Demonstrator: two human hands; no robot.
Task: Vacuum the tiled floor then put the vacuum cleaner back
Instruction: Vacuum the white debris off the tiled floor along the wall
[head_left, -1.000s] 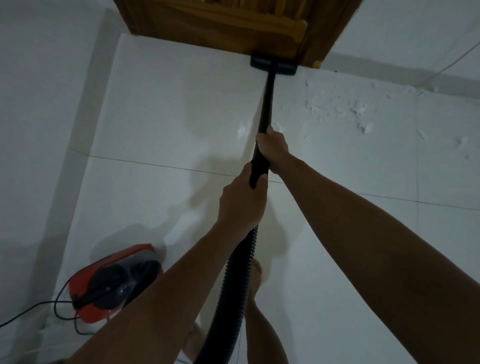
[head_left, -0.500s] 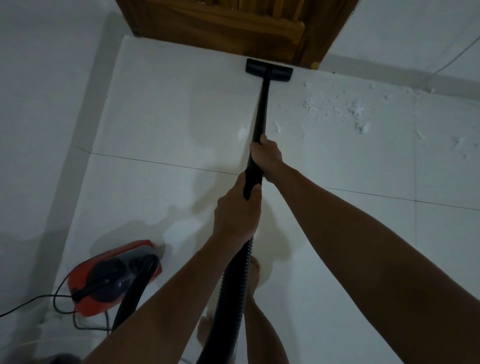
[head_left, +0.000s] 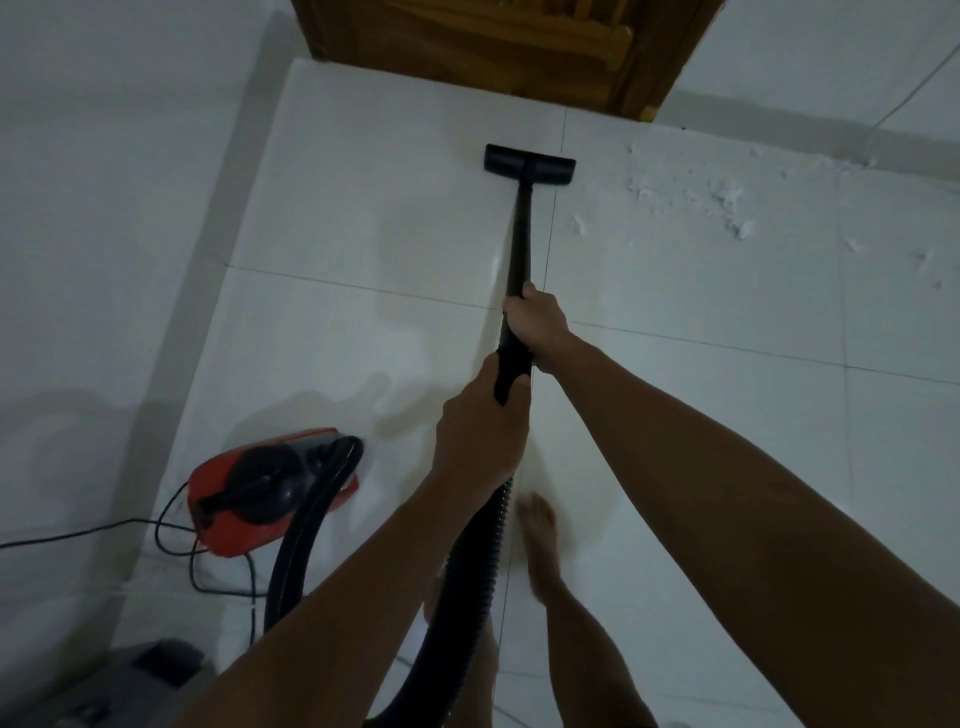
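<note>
I hold a black vacuum wand (head_left: 522, 234) with both hands. My right hand (head_left: 535, 319) grips the tube further up; my left hand (head_left: 480, 431) grips the handle where the ribbed hose (head_left: 467, 587) joins. The flat black nozzle (head_left: 529, 165) rests on the white tiled floor (head_left: 363, 218), a short way back from the wooden door (head_left: 498, 47). The red and black vacuum body (head_left: 260, 491) sits on the floor at lower left, its hose looping from it. White debris (head_left: 722, 202) lies scattered to the right of the nozzle.
A white wall (head_left: 104, 208) runs along the left. A black power cord (head_left: 176, 540) trails from the vacuum body towards the left. My bare feet (head_left: 540, 540) stand below the hands. A grey object (head_left: 135, 675) sits at the bottom left corner.
The nozzle has been pulled back from the door sill towards me. Both hands came back with the wand. More of the vacuum body and hose shows now.
</note>
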